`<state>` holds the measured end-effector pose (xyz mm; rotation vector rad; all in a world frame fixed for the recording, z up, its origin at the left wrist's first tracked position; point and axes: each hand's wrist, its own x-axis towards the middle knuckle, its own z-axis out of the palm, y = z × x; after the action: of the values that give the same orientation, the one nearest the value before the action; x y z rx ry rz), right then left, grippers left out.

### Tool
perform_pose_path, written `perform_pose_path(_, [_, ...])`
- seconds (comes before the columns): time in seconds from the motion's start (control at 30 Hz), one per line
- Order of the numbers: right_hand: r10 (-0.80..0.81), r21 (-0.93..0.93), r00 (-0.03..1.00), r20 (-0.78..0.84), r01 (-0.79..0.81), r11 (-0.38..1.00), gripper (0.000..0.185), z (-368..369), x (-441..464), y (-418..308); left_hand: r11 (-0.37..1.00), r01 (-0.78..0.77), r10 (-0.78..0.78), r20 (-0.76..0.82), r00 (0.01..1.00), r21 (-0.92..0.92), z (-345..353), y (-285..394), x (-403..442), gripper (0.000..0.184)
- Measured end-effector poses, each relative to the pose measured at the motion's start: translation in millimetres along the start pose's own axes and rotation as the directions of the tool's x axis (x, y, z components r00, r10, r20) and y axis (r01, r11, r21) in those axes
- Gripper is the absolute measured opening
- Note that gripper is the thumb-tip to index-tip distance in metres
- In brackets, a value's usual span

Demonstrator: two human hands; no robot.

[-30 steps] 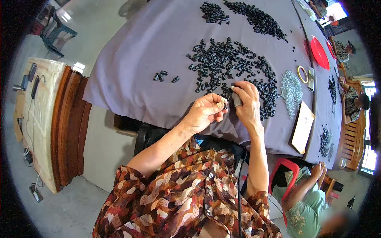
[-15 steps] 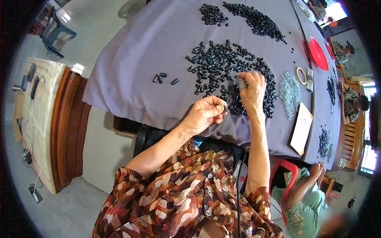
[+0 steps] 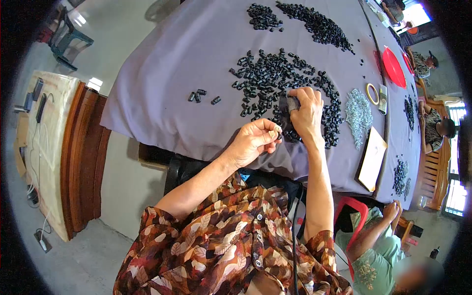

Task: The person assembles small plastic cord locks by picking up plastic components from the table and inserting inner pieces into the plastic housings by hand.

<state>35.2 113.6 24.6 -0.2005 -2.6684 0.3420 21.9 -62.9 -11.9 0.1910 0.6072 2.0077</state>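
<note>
My left hand is closed in a pinch near the table's front edge, on a small black piece at its fingertips. Pale wrapping shows on the thumb. Farther right, my right hand is over the big heap of black pieces, its fingers bent together and a grey covering on one finger. Whatever may be between those fingertips is too small to make out. A few black pieces lie apart on the left of the grey cloth.
Beyond are two more black heaps. To the right lie small clear pieces, a tape roll, a pale board and a red tray. A person in green sits at the lower right.
My right hand has moved away from my left hand, up and over the heap, then slightly back down. My left hand has barely moved and stays pinched.
</note>
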Motion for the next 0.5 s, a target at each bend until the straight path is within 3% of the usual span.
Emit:
perform_pose_path(0.2, [-0.127,0.046,0.991,0.043,0.125,0.991,0.032,10,9,-7,1.000,0.005,-0.006,-0.005,1.000,-0.015,-1,-1,0,0.007])
perform_pose_path(0.5, [-0.194,-0.104,0.978,0.075,0.201,0.974,0.018,7,16,-13,1.000,0.006,-0.006,0.001,1.000,-0.005,-2,-2,0,0.007])
